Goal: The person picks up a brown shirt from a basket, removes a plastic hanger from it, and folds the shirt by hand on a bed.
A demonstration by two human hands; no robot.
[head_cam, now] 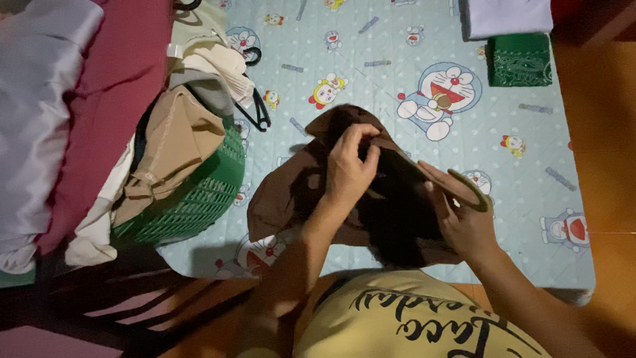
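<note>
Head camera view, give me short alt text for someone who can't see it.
Seen from above, a person's left hand and right hand hold a dark brown garment over a pale blue cartoon-print bed sheet. A green laundry basket heaped with clothes sits to the left, and a folded green cloth lies at the far right.

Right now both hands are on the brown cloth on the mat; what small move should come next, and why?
Probably pull the two hands apart to spread the brown cloth flat. The left hand pinches its bunched top edge, the right hand holds the other side, and the middle is still crumpled and dark with folds on the patterned mat.
</note>
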